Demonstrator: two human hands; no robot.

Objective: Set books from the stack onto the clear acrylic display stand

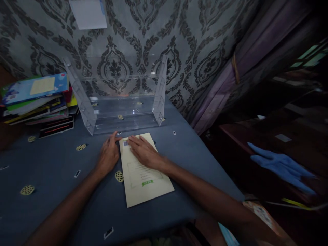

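A cream-coloured booklet (pixel 148 184) with green print lies flat on the blue patterned tablecloth. My right hand (pixel 143 152) rests flat across its upper part, fingers stretched towards the top left corner, holding nothing. Just left of the booklet, my left hand (pixel 109 153) stands on the cloth with its fingers apart, the thumb and fingertips close to the booklet's top left corner. Behind both hands stands a clear plastic rack (pixel 125 112) with tiers.
At the left back is an untidy stack of books (pixel 38 99). The table (pixel 200 164) ends along a slanted right edge. Beyond it, a blue glove (pixel 282 167) lies on a dark surface. A purple curtain (pixel 217 92) hangs at the right of the patterned wall.
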